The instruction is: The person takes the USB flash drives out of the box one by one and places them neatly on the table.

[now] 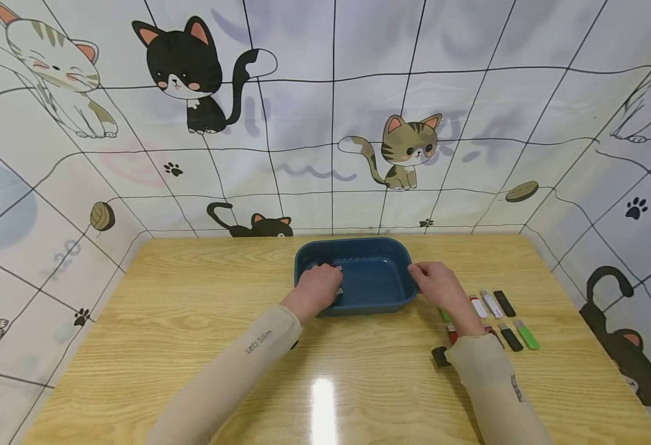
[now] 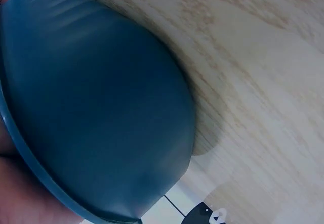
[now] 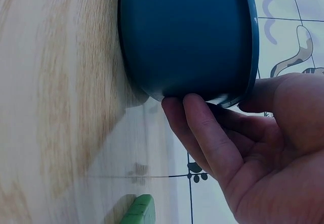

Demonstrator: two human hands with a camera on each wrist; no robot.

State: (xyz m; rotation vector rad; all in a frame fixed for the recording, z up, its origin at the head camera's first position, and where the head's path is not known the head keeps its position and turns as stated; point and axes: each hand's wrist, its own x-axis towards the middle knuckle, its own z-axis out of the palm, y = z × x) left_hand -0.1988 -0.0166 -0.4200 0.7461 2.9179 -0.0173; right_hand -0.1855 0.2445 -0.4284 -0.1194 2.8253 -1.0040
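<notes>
A dark blue plastic bin stands on the table near the back wall. My right hand grips its right end; in the right wrist view the fingers press the outer wall and the thumb is at the rim. My left hand reaches over the bin's left side with its knuckles bent, its fingertips hidden. Small metal ends of things in the bin show beside it. I cannot tell whether the left hand holds any of them. In the left wrist view, part of that hand shows behind the bin's rim.
Several USB sticks lie on the table at the right, among them a black one, a white one and a green one. Some are partly covered by my right forearm. A cat-printed cloth surrounds the wooden table.
</notes>
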